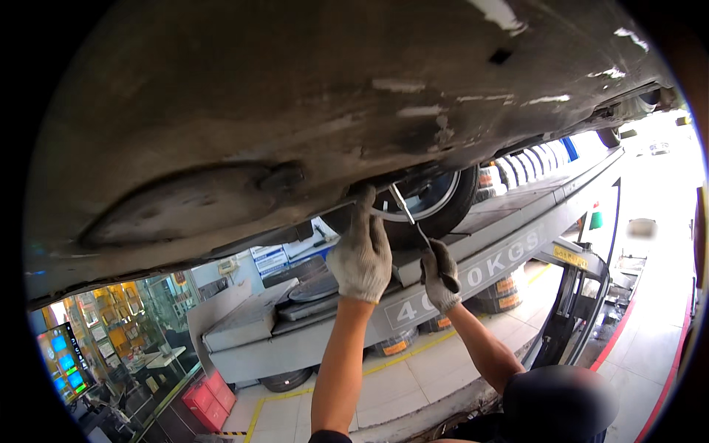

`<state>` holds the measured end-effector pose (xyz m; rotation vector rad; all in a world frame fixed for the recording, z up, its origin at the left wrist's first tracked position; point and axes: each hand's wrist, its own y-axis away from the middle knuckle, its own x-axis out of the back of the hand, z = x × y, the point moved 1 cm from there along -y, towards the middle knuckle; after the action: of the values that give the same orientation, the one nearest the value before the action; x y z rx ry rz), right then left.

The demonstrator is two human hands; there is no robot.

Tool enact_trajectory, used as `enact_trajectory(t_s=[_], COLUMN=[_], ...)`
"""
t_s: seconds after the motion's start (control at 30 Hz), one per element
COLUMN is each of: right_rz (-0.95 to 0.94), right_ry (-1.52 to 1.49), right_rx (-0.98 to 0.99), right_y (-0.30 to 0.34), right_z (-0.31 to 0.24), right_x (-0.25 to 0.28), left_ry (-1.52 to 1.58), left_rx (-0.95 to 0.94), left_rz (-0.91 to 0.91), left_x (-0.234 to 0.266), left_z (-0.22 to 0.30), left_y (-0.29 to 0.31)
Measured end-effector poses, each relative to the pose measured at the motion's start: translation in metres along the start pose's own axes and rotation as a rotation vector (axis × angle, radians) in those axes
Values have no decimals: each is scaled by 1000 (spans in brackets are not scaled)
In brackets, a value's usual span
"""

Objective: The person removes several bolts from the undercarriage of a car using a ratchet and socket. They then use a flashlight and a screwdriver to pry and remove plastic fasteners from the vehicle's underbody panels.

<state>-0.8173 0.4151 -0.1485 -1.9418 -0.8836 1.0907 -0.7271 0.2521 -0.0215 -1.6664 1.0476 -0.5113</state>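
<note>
My left hand (pixel 361 255), in a grey-white knit glove, reaches up to the car's dark underside (pixel 295 140). Its fingers are stretched upward, the tips against the lower edge of the panel; what lies behind them is hidden. To its right, my right hand (pixel 441 277), gloved alike, is closed round the lower end of a ratchet wrench (pixel 421 235). From the wrench a silvery extension bar (pixel 401 202) runs up to the underside, and its top end is hard to make out. Behind the bar shows a wheel (pixel 458 203) with a black tyre and silvery rim.
A grey lift platform (pixel 347 332) slants across behind my hands. Tyres (pixel 498 295) are stacked beneath it, beside a black lift post (pixel 569 303). A red box (pixel 209 401) and a lit screen (pixel 66 358) are at lower left. A dark, blurred rounded shape (pixel 559 406) hides part of my right arm.
</note>
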Motion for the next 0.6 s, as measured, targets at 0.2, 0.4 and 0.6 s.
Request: enact_trajectory(t_s=[0.2, 0.4, 0.6], right_rz=[-59, 67, -18], right_ry=[-269, 155, -195], right_rx=[-114, 127, -65], right_y=[10, 16, 11], right_z=[-4, -28, -28], right_x=[-18, -16, -13], left_ry=[-351, -90, 6], left_rx=[152, 176, 21], left_rz=[-333, -64, 296], left_x=[6, 13, -34], left_z=[4, 11, 3], left_y=[-33, -6, 18])
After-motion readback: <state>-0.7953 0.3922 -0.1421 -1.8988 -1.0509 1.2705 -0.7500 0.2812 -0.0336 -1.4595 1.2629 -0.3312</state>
